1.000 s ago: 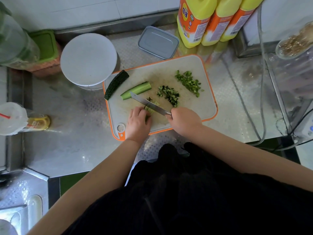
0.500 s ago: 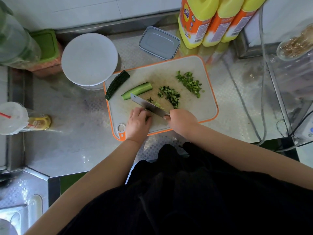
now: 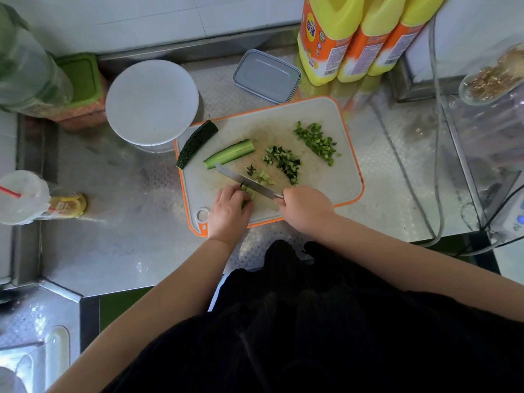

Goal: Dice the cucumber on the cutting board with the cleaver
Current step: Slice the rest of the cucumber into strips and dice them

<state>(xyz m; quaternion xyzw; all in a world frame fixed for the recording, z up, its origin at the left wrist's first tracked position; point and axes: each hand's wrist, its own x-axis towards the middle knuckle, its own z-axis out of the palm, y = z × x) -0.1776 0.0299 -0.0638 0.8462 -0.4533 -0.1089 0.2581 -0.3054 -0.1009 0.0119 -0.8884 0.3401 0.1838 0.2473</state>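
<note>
A white cutting board (image 3: 334, 177) with an orange rim lies on the steel counter. My right hand (image 3: 306, 208) grips the cleaver's handle; the cleaver (image 3: 243, 181) blade lies across a bundle of cucumber strips (image 3: 248, 191). My left hand (image 3: 229, 211) holds those strips down with curled fingers right beside the blade. Fresh dice (image 3: 263, 177) lie just past the blade. Two piles of diced cucumber (image 3: 283, 163) (image 3: 316, 141) sit further back. A cucumber strip (image 3: 229, 153) and a dark cucumber piece (image 3: 197, 143) rest at the board's left end.
A white round lid (image 3: 151, 102) stands left of the board, a grey lidded box (image 3: 266, 76) behind it. Three yellow bottles (image 3: 357, 38) stand at the back right. A plastic cup with a straw (image 3: 22, 197) is at the far left. Cables (image 3: 436, 137) run along the right.
The cleaver has stepped nearer along the strips, leaving more dice behind the blade. My left hand has crept back a little with it.
</note>
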